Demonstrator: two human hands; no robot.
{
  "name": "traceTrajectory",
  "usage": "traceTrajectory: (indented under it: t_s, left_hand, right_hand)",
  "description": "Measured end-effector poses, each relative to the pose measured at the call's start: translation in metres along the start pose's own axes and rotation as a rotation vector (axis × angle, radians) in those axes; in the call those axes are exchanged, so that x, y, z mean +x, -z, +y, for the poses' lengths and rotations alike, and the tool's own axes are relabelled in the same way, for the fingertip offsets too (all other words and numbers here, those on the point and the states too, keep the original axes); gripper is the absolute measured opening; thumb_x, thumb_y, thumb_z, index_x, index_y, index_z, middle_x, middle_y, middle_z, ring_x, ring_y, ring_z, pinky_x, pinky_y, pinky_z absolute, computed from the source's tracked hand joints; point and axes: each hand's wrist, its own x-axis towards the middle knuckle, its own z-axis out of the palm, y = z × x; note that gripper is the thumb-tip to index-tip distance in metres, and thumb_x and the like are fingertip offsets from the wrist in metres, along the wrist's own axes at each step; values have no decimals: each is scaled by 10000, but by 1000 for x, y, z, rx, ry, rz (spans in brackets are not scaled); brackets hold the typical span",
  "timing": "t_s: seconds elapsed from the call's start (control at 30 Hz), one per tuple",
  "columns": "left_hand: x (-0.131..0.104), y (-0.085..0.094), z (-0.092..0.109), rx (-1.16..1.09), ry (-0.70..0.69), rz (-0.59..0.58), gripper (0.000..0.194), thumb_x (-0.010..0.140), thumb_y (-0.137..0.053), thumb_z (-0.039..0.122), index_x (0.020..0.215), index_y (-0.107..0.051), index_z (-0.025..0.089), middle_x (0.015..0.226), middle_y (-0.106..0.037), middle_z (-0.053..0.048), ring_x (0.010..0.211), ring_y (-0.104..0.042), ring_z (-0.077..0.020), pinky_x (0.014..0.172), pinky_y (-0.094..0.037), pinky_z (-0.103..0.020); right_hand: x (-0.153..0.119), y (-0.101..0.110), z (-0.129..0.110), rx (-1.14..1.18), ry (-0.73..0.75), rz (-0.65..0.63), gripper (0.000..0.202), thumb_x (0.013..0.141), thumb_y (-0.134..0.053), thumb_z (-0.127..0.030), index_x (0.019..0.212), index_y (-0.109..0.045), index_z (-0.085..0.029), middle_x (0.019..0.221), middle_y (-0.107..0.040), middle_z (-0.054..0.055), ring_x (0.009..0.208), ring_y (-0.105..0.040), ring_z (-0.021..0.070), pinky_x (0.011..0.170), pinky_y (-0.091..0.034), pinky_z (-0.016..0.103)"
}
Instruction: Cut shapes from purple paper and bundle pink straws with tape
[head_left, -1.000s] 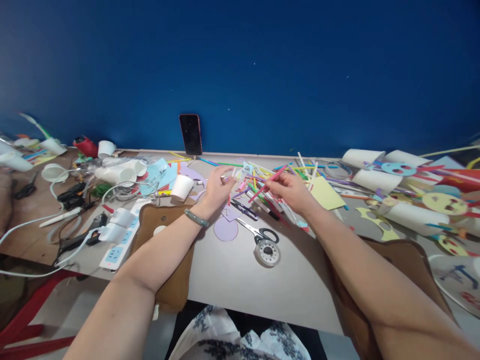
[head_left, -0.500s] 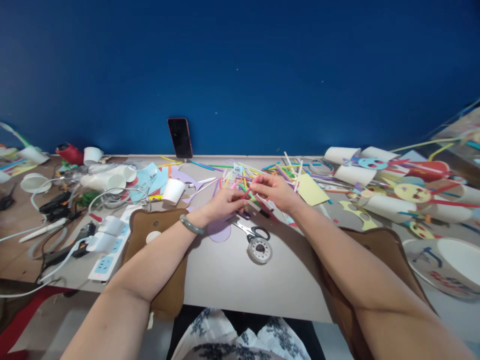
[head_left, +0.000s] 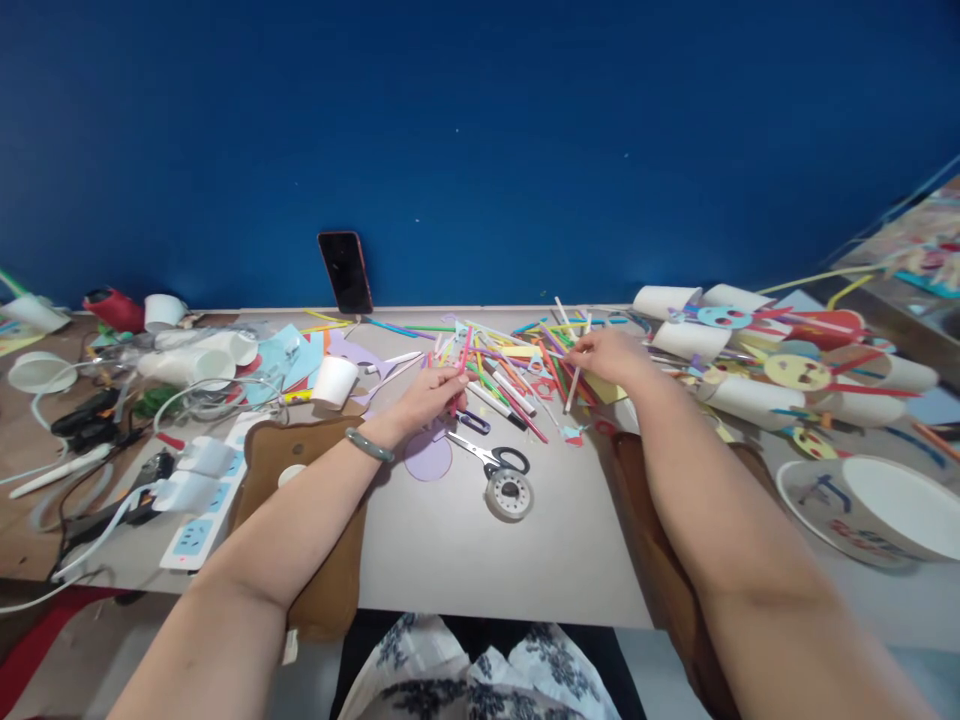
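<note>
My left hand (head_left: pixel 433 396), below a bracelet on the wrist, is closed on a thin pink stick (head_left: pixel 467 348) that stands up from the fingertips. Further right, my right hand (head_left: pixel 611 357) pinches at a thin white stick (head_left: pixel 573 388) on the edge of the pile. Between the hands lies a heap of coloured sticks (head_left: pixel 489 352) and several pens (head_left: pixel 510 385). Nearer to me are black-handled scissors (head_left: pixel 491 458), a roll of clear tape (head_left: pixel 510 493) and a round purple paper piece (head_left: pixel 429 455).
A phone (head_left: pixel 346 272) leans on the blue wall. To the left stand a paper cup (head_left: pixel 334 381) and a power strip (head_left: pixel 196 535) with cords. White paper cups with paper faces (head_left: pixel 761 404) and a white bucket (head_left: pixel 847 525) are on the right. Brown pads (head_left: pixel 330 580) lie under my forearms.
My hands have moved apart. The right hand has gone right, to the white stick; the left has shifted slightly left and holds the pink stick upright. The view has turned a little.
</note>
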Motion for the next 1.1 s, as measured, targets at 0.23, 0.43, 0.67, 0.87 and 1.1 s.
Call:
traceTrajectory:
  t_s: [0.23,0.43,0.67,0.87,1.1]
  left_hand:
    - [6,4,-7,-116,27,20,247,909,-536,349,981,-687,167,581,-514,26,504,-437,-86,528,-411,-221]
    - [6,6,-5,-186,-26,72,230,888,-591,287,1092,-606,181,775,-638,5,526,-474,-55,482,-372,-183]
    - [7,8,-4,-234,-48,169,252,818,-705,340,798,-506,186,569,-515,66,461,-437,-51,466,-344,-188]
    - [13,14,-8,-224,-68,153,360,761,-763,455,703,-560,163,537,-453,62,467,-394,-49,462,-291,-211]
    - [16,16,-10,-296,-57,85,281,822,-707,399,966,-693,158,587,-520,39,539,-498,-83,503,-342,-225]
  right_hand:
    - [4,-15,-10,-138,8,4,236,777,-699,-339,957,-776,-208,988,-760,121,871,-665,275,654,-406,324]
    - [11,-30,-12,-107,32,9,175,789,-670,-302,912,-747,-206,979,-755,108,849,-650,254,635,-395,309]
    - [5,-23,-25,20,14,133,171,825,-632,-340,801,-721,-196,768,-715,97,705,-609,234,597,-369,322]
    - [-14,-22,-44,674,234,-15,348,828,-613,-543,805,-661,-199,535,-522,-26,502,-435,132,508,-335,276]
    - [-29,-34,-66,839,338,-298,457,729,-707,-637,777,-647,-187,540,-490,-53,476,-386,94,471,-291,247]
